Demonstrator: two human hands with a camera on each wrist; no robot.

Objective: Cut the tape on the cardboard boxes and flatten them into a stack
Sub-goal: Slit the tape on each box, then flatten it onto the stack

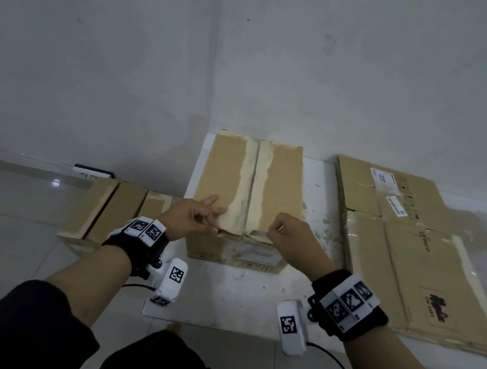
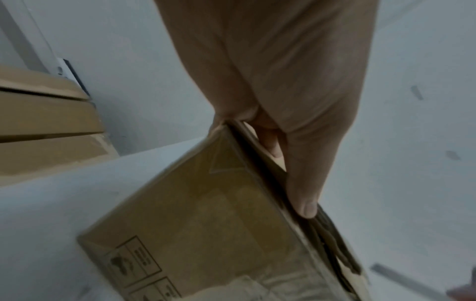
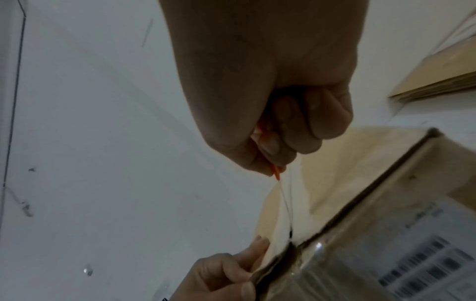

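Here, a closed cardboard box (image 1: 246, 203) is shown standing on a white table (image 1: 320, 190), its two top flaps meeting along a central seam flanked by pale strips where the surface has been torn away. The near edge of the left flap is pinched by the left hand (image 1: 193, 216), the thumb lying along the edge below and the fingers on top, as confirmed in the left wrist view (image 2: 270, 85). The right hand (image 1: 291, 235) is closed around a small cutter (image 3: 276, 173), of which only an orange tip and a thin blade are seen; the blade is directed at the seam at the box's near edge. A printed label with barcodes (image 3: 427, 264) is seen on the front face of the box under clear tape. To the right, on the same table, a stack of flattened boxes (image 1: 409, 264) is laid flat. To the left, beside the table, further closed boxes (image 1: 112, 208) are set on the tiled floor (image 1: 3, 232). A marker-tagged camera band is worn on each wrist.
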